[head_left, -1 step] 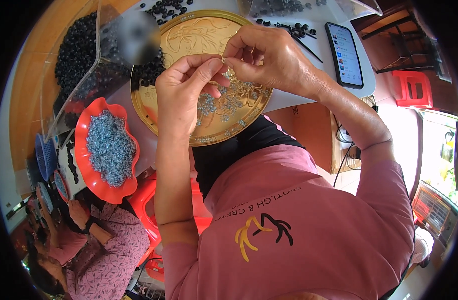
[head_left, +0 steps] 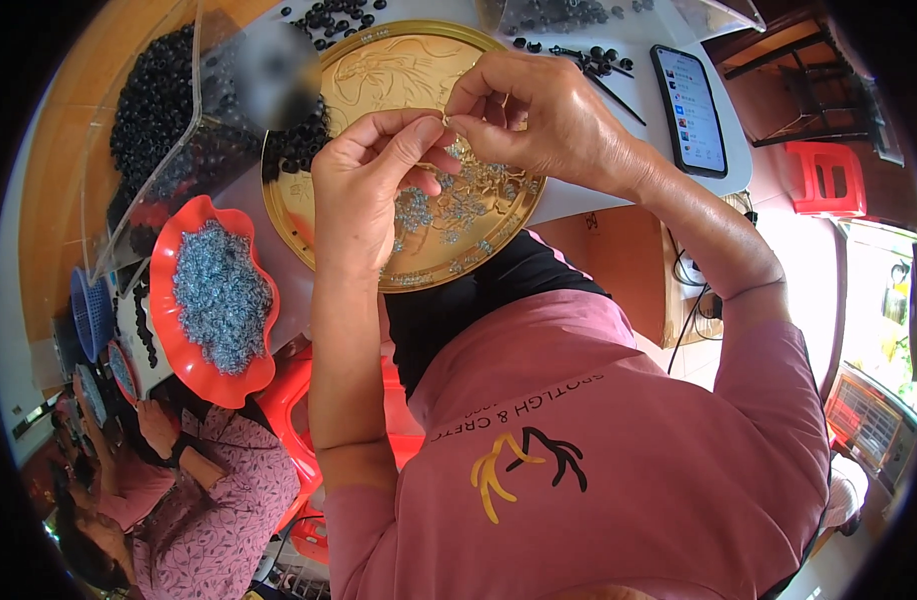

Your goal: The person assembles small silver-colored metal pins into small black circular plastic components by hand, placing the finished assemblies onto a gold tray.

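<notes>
Above the round gold tray (head_left: 379,75), the fingertips of my left hand (head_left: 364,180) and my right hand (head_left: 539,115) nearly meet in a close pinch. Something tiny and pale gold shows at the right fingertips, too small to name. Whatever the left thumb and forefinger grip is hidden. Small clear-blue pieces (head_left: 414,212) and thin gold bits lie scattered in the tray under my hands. Left of the tray, a red wavy-rimmed dish (head_left: 162,300) holds a heap of similar silvery-blue pieces (head_left: 219,290).
Black beads (head_left: 154,95) fill a clear plastic bin at the left. More beads (head_left: 601,58) and a thin black stick (head_left: 616,98) lie behind the tray, near a lit phone (head_left: 691,110). A co-worker's hand (head_left: 159,428) is at lower left. A red stool (head_left: 826,180) stands at right.
</notes>
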Tool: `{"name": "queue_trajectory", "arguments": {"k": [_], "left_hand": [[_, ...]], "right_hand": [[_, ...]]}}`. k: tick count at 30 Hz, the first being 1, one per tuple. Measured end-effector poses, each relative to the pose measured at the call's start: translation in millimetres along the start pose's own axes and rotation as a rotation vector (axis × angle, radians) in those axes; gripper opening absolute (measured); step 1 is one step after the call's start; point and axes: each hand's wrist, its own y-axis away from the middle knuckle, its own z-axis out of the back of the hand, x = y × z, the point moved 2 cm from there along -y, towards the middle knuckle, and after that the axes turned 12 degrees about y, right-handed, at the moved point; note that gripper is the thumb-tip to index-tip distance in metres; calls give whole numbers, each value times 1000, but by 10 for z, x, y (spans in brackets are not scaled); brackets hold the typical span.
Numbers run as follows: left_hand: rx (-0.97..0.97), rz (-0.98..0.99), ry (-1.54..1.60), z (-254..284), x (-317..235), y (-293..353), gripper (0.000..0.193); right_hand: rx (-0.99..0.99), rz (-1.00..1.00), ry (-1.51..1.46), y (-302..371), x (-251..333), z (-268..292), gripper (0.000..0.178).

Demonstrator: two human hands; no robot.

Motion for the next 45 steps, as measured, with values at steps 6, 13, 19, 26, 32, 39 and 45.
{"name": "queue_trajectory", "arguments": {"k": [6, 13, 19, 26, 32, 39, 45], "left_hand": [[-35, -153, -90, -62, 17, 69, 15], [-64, -145, -102, -84, 50, 131, 14], [-44, -84, -67, -59, 38, 105, 16], [-1, 28, -108, -26, 8, 49, 19], [158, 268, 104, 133, 16, -22, 25], [145, 341, 103, 121, 36, 6, 26], [-44, -31, -399, 226, -19, -56, 17]], "right_hand": [[196, -410, -425, -6, -26, -53, 18], [127, -309, -399, 41, -19, -111, 16], [85, -290, -497, 41, -5, -148, 16], [-27, 150, -77, -20, 46, -26, 25], [-38, 510, 18, -54, -42, -24, 29], [-63, 240, -85, -54, -72, 57, 29], [89, 150, 92, -25, -294, 164, 17]]}}
